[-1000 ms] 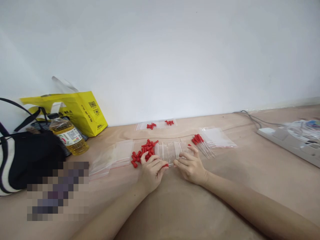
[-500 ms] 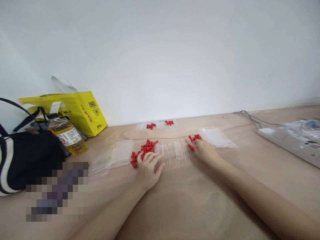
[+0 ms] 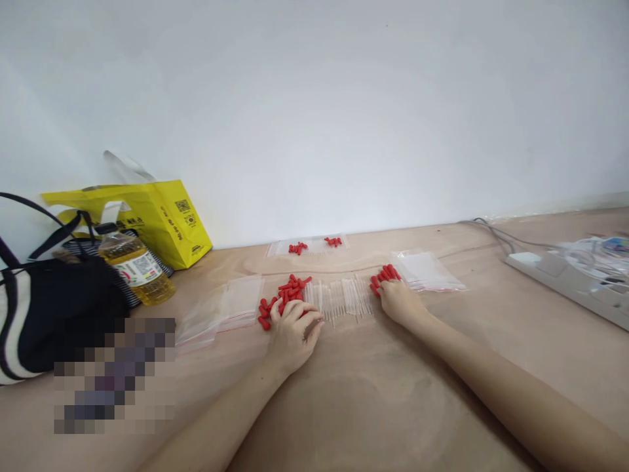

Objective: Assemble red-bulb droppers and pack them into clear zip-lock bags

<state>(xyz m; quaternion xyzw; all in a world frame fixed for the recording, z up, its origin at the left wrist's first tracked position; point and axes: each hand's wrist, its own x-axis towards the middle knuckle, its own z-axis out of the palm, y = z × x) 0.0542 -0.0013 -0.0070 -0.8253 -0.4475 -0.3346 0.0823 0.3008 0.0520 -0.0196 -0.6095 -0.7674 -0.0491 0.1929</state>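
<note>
While I looked down through the head camera, I had the right hand [image 3: 400,301] bent over a set of red-topped pieces [image 3: 390,271] on the right; its fingertips were hidden, so I could not tell whether they pinched anything. The pieces lay side by side, their lower ends behind the hand, and I judged the step to be setting a bulb-fitted tube down among its fellows. The left hand [image 3: 295,328] rested with fingers loosely spread and bent, thumb apart from forefinger, over the near edge of a heap of red bulbs [image 3: 293,286] and beside the left end of a row of clear tubes [image 3: 339,296]; nothing showed between finger and thumb. To my mind, the next move called for lifting the right hand away without rolling the set, then a fine pinch on one tube. The bulbs looked rubbery and matt, with rounded heads and narrower necks. The tubes were thin, straight and transparent, glass or plastic I could not say, nearly parallel with ragged lower ends. Filmy bags with red edge lines lay flat on the smooth, pale brown counter [image 3: 354,413]: left-hand bags [image 3: 242,298] near the heap, a right-hand bag [image 3: 426,271] just beside the set.
</note>
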